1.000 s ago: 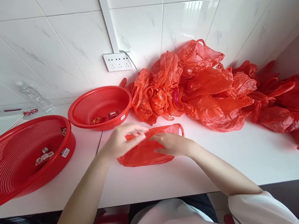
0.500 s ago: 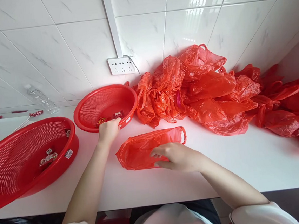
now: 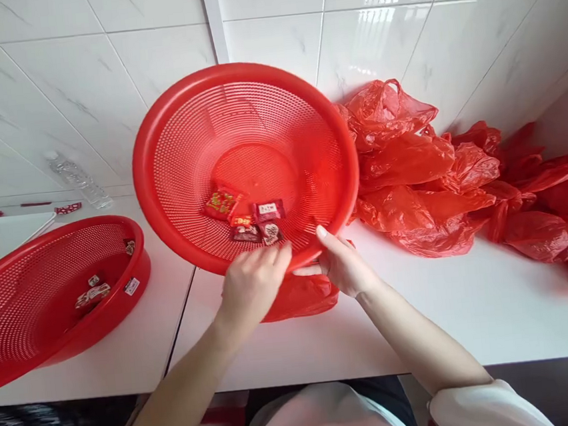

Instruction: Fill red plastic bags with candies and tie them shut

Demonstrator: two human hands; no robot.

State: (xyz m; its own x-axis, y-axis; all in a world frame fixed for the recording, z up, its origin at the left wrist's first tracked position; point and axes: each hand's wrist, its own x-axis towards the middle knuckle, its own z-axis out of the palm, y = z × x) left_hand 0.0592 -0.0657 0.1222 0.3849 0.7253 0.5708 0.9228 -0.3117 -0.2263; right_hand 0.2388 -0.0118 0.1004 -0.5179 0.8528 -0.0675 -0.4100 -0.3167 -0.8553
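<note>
A round red plastic basket [image 3: 175, 129] with mesh walls is lifted and tilted toward me over the table. My left hand [image 3: 255, 279] grips its near rim, fingers curled over the edge close to the sweets. On the right side of that rim, my right hand [image 3: 346, 264] holds on with the thumb on top and fingers below. Several wrapped sweets lie in the basket's lower part, among them a red-and-gold packet [image 3: 220, 204] and a pink-red packet [image 3: 267, 210]. Below the basket lies a red plastic bag [image 3: 300, 300], partly hidden by it and my hands.
A larger red basket [image 3: 137, 254] with a few sweets stands at the left. Behind it are a white tray [image 3: 9, 229] and a clear plastic bottle [image 3: 77, 179]. Piled red bags [image 3: 413, 194] fill the right side along the tiled wall [image 3: 277, 39].
The smaller basket has been raised from the table and brought toward me, tipped to show its inside. My right hand has left the plastic bag and taken the basket's rim.
</note>
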